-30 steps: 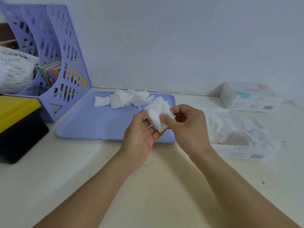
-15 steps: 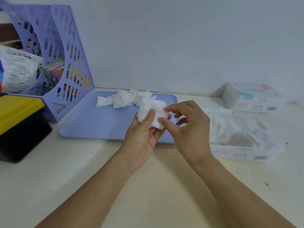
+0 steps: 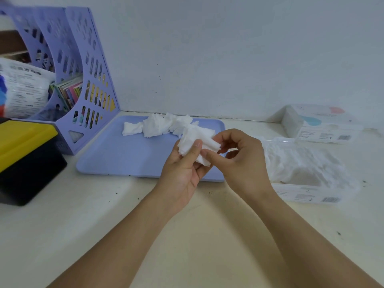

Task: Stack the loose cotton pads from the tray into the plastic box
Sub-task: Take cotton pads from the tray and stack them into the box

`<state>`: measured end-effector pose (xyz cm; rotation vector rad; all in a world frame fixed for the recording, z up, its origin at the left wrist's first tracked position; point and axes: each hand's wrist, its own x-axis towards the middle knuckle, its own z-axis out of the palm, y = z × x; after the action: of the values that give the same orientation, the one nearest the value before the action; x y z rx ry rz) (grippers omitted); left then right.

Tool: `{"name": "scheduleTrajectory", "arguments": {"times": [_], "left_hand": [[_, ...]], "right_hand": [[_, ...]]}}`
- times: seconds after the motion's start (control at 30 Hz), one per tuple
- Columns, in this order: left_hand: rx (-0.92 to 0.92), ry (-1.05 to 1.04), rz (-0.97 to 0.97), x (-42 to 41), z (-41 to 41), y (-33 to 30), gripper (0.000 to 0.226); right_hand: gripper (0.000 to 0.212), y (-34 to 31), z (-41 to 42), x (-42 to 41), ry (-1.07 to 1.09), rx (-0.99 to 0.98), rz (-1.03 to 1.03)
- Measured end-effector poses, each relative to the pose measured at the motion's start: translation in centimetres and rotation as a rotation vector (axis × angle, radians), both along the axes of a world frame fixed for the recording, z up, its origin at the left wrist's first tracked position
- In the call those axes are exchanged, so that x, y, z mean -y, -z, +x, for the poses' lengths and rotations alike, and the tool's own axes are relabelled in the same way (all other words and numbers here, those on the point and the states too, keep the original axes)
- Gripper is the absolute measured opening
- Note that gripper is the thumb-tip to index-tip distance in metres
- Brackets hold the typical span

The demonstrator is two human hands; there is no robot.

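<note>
head view: left grip (image 3: 182, 169) and right grip (image 3: 241, 161) both pinch cotton pads (image 3: 197, 142) over tray (image 3: 116, 156)

A plain pale grey-blue wall (image 3: 228, 48) stands behind a cream table (image 3: 83, 225), whose surface carries small dark specks. Lighting is soft and even. Brown wooden furniture (image 3: 10, 44) shows at far left.

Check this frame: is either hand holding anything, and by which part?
Yes. The left hand grips a small bunch of cotton pads at its lower end, thumb pressed on the front. The right hand pinches the bunch's right edge.
</note>
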<state>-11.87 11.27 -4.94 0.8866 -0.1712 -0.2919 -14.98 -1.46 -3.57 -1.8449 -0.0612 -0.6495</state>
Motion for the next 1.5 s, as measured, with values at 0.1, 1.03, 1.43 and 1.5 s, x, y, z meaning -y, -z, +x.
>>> {"name": "scheduleTrajectory", "arguments": {"times": [0.1,1.03,1.43,1.5], "left_hand": [[0.008,0.014,-0.003,0.0,-0.1,0.0,0.04],[0.019,-0.007,-0.04,0.1,0.1,0.5,0.052],[0.077,-0.06,0.098,0.1,0.1,0.5,0.048],[0.085,-0.065,0.142,0.1,0.0,0.7,0.045]], "right_hand": [[0.019,-0.3,0.0,0.1,-0.089,-0.04,0.048],[0.015,1.5,0.4,0.2,0.17,0.395,-0.438],[0.009,1.1,0.6,0.5,0.111,0.263,-0.279],[0.008,1.2,0.7,0.6,0.123,0.294,-0.318]]}}
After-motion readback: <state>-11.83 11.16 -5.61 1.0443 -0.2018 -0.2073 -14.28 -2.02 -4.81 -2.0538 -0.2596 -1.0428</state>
